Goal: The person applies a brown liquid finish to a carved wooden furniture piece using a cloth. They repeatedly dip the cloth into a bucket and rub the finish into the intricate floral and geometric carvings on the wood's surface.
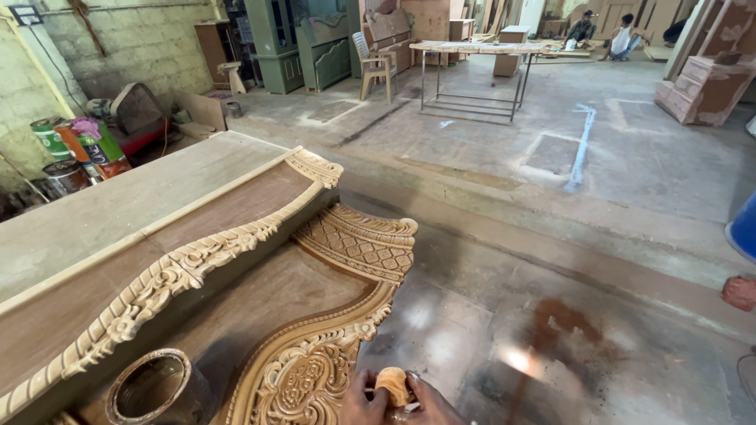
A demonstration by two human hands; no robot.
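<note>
Gripping one tan pad (391, 386), both hands (394, 403) close beside two carved panels (315, 370).

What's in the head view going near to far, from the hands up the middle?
Hands holding a small tan pad → carved wooden panel → bare concrete floor → metal-legged table → people sitting on the floor.

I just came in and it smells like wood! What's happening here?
A person's two hands pinch a small tan pad at the bottom edge of a carved wooden panel lying flat. A taller carved board stands beside it, with an open metal tin nearby. Far across the workshop, other people sit on the floor.
</note>
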